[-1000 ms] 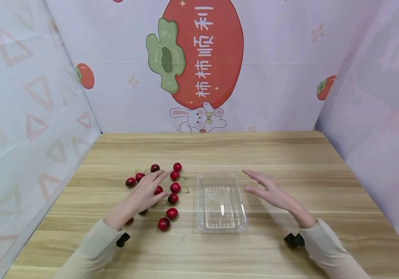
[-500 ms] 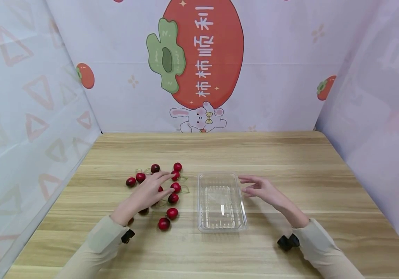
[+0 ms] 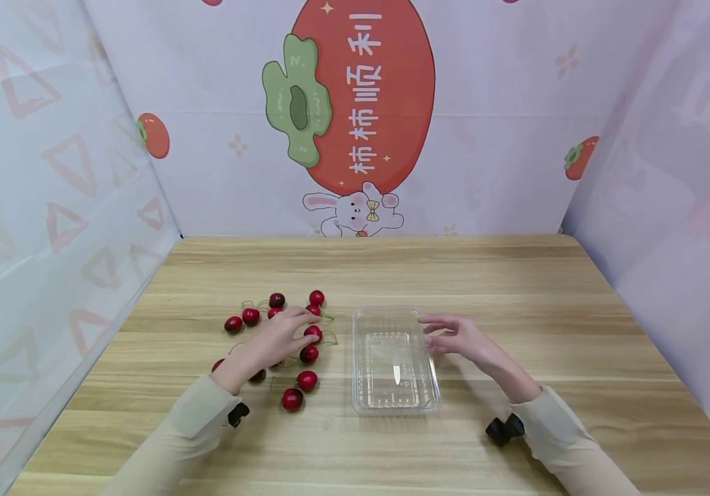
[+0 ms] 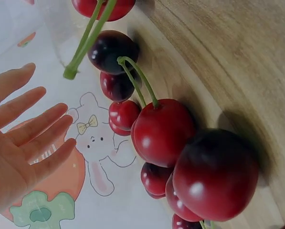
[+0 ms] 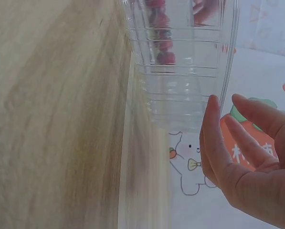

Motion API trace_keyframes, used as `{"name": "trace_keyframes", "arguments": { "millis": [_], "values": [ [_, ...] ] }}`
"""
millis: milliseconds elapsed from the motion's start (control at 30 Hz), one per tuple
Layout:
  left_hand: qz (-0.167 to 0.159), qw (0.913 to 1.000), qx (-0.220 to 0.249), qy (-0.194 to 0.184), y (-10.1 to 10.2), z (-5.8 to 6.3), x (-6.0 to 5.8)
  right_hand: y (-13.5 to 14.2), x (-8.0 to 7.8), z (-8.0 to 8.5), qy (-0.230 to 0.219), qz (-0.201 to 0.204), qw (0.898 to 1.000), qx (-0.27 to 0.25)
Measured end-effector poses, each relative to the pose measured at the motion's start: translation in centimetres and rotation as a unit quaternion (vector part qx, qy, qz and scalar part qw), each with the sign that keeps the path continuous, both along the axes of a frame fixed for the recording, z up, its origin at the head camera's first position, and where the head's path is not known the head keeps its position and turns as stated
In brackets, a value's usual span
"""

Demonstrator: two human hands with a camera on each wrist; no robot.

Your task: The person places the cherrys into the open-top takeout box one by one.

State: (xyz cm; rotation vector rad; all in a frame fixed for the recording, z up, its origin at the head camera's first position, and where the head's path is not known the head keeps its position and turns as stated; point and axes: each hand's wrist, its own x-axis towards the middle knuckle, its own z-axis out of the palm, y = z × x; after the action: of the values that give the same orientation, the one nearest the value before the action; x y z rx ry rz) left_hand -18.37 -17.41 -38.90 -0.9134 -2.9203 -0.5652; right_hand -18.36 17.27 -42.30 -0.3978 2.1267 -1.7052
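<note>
Dark red cherries with green stems, such as the front cherry (image 3: 292, 399), lie scattered on the left half of the table. Over them hovers my left hand (image 3: 273, 339), which hides some. Its fingers are spread and hold nothing in the left wrist view, apart from the large near cherry (image 4: 216, 176). A clear plastic box (image 3: 395, 410) without a lid stands right of the cherries. At its right rim is my right hand (image 3: 469, 342). In the right wrist view, the thumb and fingers are parted near the box rim (image 5: 228, 62); whether they touch it is unclear.
The wooden table (image 3: 516, 275) has a printed cloth backdrop (image 3: 485, 172) behind it and cloth walls on both sides. Black wrist cameras, such as the right camera (image 3: 504, 430), hang below the sleeves.
My right hand has moved left, from beside the box to its right rim. My left hand has shifted slightly to the right over the cherries. Box and cherries stay in place.
</note>
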Motion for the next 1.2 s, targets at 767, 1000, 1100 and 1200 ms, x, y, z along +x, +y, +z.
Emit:
{"name": "trace_keyframes", "arguments": {
  "millis": [767, 1000, 1100, 1200],
  "values": [
    [-0.057, 0.9978, -0.026, -0.024, 2.3, -0.9, -1.3, -0.3, -0.2, -0.3, -0.039, -0.019, 0.998, -0.041],
    [-0.062, 0.9962, -0.044, -0.042, 2.5, -1.2, -1.6, -0.4, -0.1, -0.2, -0.044, -0.029, 0.998, -0.041],
    [-0.064, 0.9959, -0.047, -0.044, 2.6, -1.3, -1.6, -0.4, -0.2, -0.3, -0.045, -0.032, 0.998, -0.04],
    [-0.064, 0.9955, -0.056, -0.042, 2.7, -1.3, -1.7, -0.4, -0.2, -0.3, -0.046, -0.032, 0.998, -0.043]
  ]
}}
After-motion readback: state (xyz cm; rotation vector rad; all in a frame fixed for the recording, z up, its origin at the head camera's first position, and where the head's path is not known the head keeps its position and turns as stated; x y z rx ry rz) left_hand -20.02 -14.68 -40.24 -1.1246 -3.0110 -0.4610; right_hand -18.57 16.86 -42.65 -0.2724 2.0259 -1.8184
